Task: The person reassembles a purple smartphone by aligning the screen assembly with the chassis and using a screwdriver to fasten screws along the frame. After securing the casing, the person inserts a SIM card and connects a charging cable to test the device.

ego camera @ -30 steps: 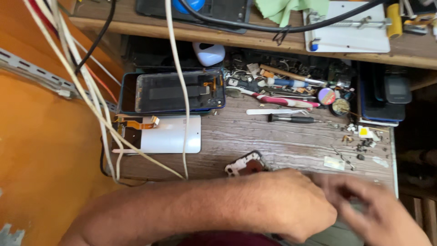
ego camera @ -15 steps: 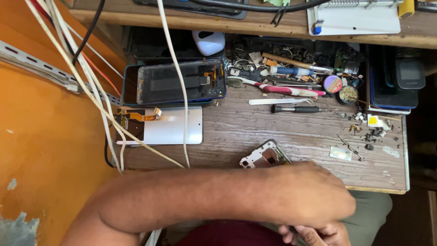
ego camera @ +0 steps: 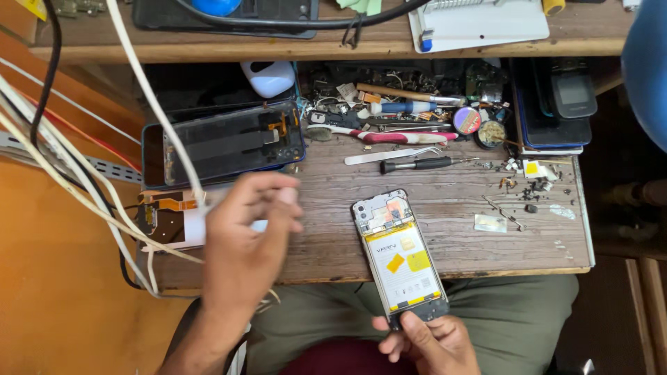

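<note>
**Opened phone held at the table's near edge**

The opened phone (ego camera: 401,258) lies with its back off, the pale battery with yellow stickers and the circuit board at the top exposed. In the head view its upper half rests on the wooden table (ego camera: 445,215), while its lower end overhangs the near edge above the person's lap. The right hand (ego camera: 425,340) pinches that lower end, thumb on top and fingers curled beneath.

The left hand (ego camera: 244,236) hovers over the table's left part, blurred, fingers loosely bent; whether it holds anything cannot be told. Under and beside it lies a white panel with an orange flex cable (ego camera: 167,219), and white cables (ego camera: 149,97) cross in front of a dark phone frame (ego camera: 226,142).

Further back are tweezers (ego camera: 392,155), a black screwdriver (ego camera: 420,164), and a red-handled toothbrush (ego camera: 389,136), with small screws (ego camera: 521,187) scattered to the right.

To handle the phone well here, I judge the grip should stay on the frame's edges, off the battery and board, with the body slid fully onto the table for support before any tool touches it.
</note>
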